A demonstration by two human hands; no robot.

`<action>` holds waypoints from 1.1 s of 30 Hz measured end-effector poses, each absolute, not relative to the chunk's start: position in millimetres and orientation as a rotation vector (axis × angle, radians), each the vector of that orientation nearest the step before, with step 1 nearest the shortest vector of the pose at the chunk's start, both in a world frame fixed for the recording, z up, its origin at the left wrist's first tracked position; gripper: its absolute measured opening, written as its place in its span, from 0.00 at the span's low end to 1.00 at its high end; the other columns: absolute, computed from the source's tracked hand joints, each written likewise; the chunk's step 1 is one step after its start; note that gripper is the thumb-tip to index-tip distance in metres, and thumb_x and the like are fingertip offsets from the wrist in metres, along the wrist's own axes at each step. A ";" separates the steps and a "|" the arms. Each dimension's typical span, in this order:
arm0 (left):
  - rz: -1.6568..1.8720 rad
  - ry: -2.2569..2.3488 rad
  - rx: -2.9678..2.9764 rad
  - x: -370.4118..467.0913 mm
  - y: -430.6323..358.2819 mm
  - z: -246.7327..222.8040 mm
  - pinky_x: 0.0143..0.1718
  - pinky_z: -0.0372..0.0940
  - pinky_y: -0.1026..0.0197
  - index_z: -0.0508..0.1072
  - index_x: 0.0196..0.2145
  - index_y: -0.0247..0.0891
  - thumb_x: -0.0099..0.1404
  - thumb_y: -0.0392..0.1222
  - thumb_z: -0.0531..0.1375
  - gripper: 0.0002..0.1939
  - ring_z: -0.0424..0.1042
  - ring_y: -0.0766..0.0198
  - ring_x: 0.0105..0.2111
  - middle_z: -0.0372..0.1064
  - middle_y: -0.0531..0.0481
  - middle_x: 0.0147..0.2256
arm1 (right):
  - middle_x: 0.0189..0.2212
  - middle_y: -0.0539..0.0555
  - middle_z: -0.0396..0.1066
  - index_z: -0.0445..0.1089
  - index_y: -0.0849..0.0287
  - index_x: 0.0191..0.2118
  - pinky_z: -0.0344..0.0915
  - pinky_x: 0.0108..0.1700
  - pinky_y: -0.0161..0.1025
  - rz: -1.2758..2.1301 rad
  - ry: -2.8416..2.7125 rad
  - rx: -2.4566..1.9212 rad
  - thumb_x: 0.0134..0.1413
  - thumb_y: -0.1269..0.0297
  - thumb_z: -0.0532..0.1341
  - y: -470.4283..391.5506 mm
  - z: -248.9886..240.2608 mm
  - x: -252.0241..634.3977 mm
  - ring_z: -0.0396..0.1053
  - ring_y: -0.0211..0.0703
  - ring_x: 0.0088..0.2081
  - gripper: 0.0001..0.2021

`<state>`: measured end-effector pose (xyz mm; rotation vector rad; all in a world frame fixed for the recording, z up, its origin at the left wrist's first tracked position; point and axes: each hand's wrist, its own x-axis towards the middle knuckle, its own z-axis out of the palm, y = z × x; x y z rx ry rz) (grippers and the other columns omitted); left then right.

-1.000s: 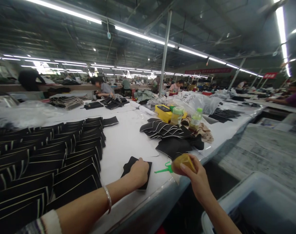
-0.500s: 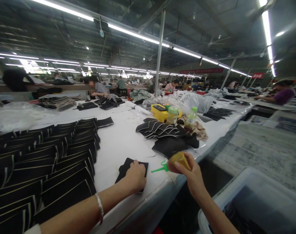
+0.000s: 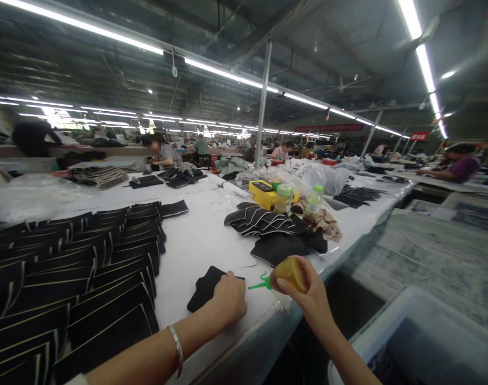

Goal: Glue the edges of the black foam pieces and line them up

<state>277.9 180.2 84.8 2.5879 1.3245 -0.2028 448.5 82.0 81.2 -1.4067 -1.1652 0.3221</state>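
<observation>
My left hand (image 3: 230, 298), a bangle on its wrist, has its fingers curled down on the right end of a black flat cut piece (image 3: 206, 287) that lies on the white tabletop. The fingertips are partly hidden behind the knuckles. In my right hand (image 3: 309, 291) is a squeeze glue bottle (image 3: 291, 274) with yellowish-brown contents, tilted on its side. Its green nozzle (image 3: 261, 283) points left toward my left hand and stays a little apart from it. Just beyond the bottle lies a loose pile of black cut pieces (image 3: 280, 247).
Rows of overlapping black pieces with pale edges (image 3: 107, 294) cover the table's left side. Behind the pile stand a yellow box (image 3: 262, 196), a jar (image 3: 284, 199) and a green-capped bottle (image 3: 315, 200). A clear plastic bin (image 3: 420, 331) is below right. Co-workers sit farther back.
My left hand has shifted slightly right and down on the black piece, whose left part now shows more. The glue bottle has moved a little left and lower. The view has tilted up slightly.
</observation>
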 end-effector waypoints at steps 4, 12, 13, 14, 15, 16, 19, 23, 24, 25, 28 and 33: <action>-0.202 1.296 2.622 269.3 186.8 89.7 0.46 0.66 0.53 0.75 0.41 0.30 0.60 0.34 0.52 0.15 0.71 0.50 0.43 0.71 0.34 0.42 | 0.39 0.52 0.69 0.63 0.54 0.49 0.63 0.43 0.44 0.303 -1.187 -1.421 0.45 0.47 0.69 83.4 81.8 445.9 0.68 0.52 0.41 0.28; -0.161 1.241 2.629 258.2 195.9 76.8 0.42 0.66 0.54 0.74 0.41 0.32 0.62 0.32 0.48 0.17 0.72 0.50 0.42 0.71 0.37 0.43 | 0.39 0.51 0.69 0.62 0.54 0.50 0.64 0.41 0.42 0.287 -1.290 -1.464 0.44 0.51 0.69 90.2 81.4 439.1 0.69 0.49 0.37 0.28; -0.158 1.237 2.628 258.2 196.1 75.2 0.41 0.66 0.54 0.74 0.41 0.32 0.62 0.32 0.47 0.17 0.72 0.50 0.42 0.70 0.37 0.44 | 0.39 0.51 0.69 0.62 0.53 0.50 0.64 0.41 0.43 0.282 -1.310 -1.465 0.45 0.51 0.69 91.4 80.6 438.4 0.69 0.49 0.37 0.28; -0.156 1.231 2.625 258.2 196.3 74.3 0.41 0.66 0.54 0.74 0.41 0.32 0.62 0.32 0.47 0.17 0.72 0.50 0.41 0.70 0.37 0.44 | 0.39 0.51 0.69 0.62 0.53 0.50 0.64 0.42 0.43 0.274 -1.326 -1.467 0.45 0.52 0.69 92.6 79.7 437.8 0.69 0.49 0.37 0.28; -0.153 1.226 2.624 258.2 196.3 73.9 0.41 0.66 0.53 0.74 0.41 0.32 0.62 0.32 0.47 0.17 0.72 0.50 0.41 0.70 0.37 0.44 | 0.40 0.51 0.69 0.62 0.53 0.51 0.64 0.42 0.43 0.265 -1.338 -1.470 0.46 0.51 0.69 93.7 78.8 437.3 0.69 0.49 0.37 0.28; -0.149 1.221 2.621 258.1 196.3 73.9 0.41 0.66 0.53 0.74 0.41 0.32 0.62 0.32 0.47 0.17 0.72 0.50 0.41 0.69 0.37 0.44 | 0.40 0.51 0.69 0.62 0.52 0.51 0.64 0.43 0.44 0.257 -1.348 -1.474 0.46 0.51 0.69 94.8 78.2 436.9 0.69 0.50 0.37 0.28; -0.144 1.217 2.611 257.4 196.1 75.4 0.40 0.65 0.54 0.73 0.41 0.32 0.62 0.32 0.47 0.17 0.72 0.50 0.41 0.69 0.38 0.43 | 0.42 0.52 0.69 0.61 0.52 0.52 0.64 0.44 0.45 0.228 -1.378 -1.486 0.47 0.51 0.69 97.4 77.6 436.1 0.69 0.50 0.38 0.28; -0.145 1.223 2.594 256.8 194.7 76.4 0.39 0.65 0.55 0.73 0.41 0.33 0.63 0.32 0.47 0.16 0.72 0.52 0.39 0.69 0.39 0.43 | 0.44 0.52 0.68 0.61 0.52 0.52 0.64 0.46 0.45 0.214 -1.436 -1.469 0.48 0.51 0.68 100.4 78.0 434.3 0.69 0.51 0.41 0.28; -0.144 1.228 2.591 256.9 194.2 76.3 0.39 0.65 0.55 0.73 0.41 0.33 0.63 0.32 0.47 0.16 0.72 0.52 0.39 0.69 0.39 0.43 | 0.45 0.53 0.67 0.61 0.52 0.52 0.64 0.47 0.45 0.211 -1.449 -1.461 0.48 0.52 0.68 100.9 77.9 433.6 0.69 0.51 0.41 0.28; -0.141 1.231 2.589 256.9 193.6 76.2 0.40 0.65 0.55 0.73 0.41 0.33 0.63 0.32 0.47 0.16 0.72 0.53 0.39 0.68 0.39 0.43 | 0.46 0.53 0.67 0.61 0.53 0.53 0.63 0.47 0.45 0.205 -1.461 -1.456 0.48 0.52 0.68 101.4 77.6 432.8 0.68 0.51 0.42 0.28; -0.135 1.235 2.582 256.7 192.0 76.4 0.41 0.65 0.56 0.72 0.41 0.34 0.63 0.32 0.48 0.15 0.72 0.54 0.40 0.68 0.40 0.44 | 0.47 0.55 0.66 0.60 0.54 0.53 0.63 0.48 0.46 0.167 -1.504 -1.451 0.49 0.52 0.68 101.5 76.8 430.1 0.68 0.53 0.44 0.28; -0.141 1.230 2.569 254.2 190.3 78.8 0.40 0.65 0.56 0.73 0.39 0.33 0.62 0.32 0.49 0.14 0.72 0.54 0.39 0.67 0.40 0.43 | 0.44 0.53 0.68 0.60 0.54 0.52 0.64 0.45 0.44 0.211 -1.489 -1.472 0.49 0.52 0.67 101.9 76.7 429.0 0.68 0.50 0.41 0.27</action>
